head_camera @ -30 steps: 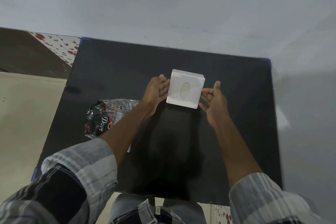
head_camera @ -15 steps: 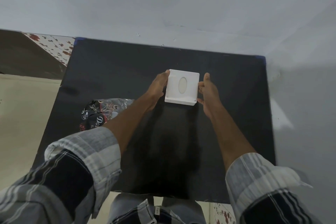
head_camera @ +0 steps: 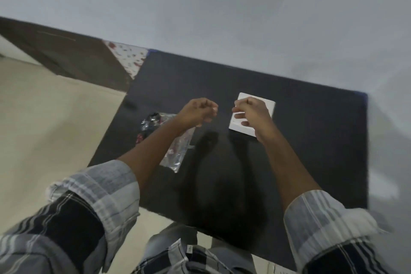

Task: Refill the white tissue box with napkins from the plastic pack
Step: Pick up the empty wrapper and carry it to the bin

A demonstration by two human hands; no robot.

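Observation:
The white tissue box (head_camera: pixel 239 128) lies on the black table (head_camera: pixel 311 140), right of centre, partly hidden behind my right hand (head_camera: pixel 252 111). That hand hovers above the box with its fingers curled in; nothing shows in it. My left hand (head_camera: pixel 199 111) is also curled into a loose fist, raised above the table to the left of the box, holding nothing. The plastic pack (head_camera: pixel 175 149), clear with dark print, lies on the table's left part, partly under my left forearm.
The table stands in a corner against pale walls at the back and right. Beige floor (head_camera: pixel 44 118) lies to the left, with a dark wooden panel (head_camera: pixel 66 55) and a red-spotted cloth (head_camera: pixel 131 58) behind it.
Both hands have let go of the box's sides and risen above the table, fingers curled shut. The view has swung and tilted, and the frame is blurred.

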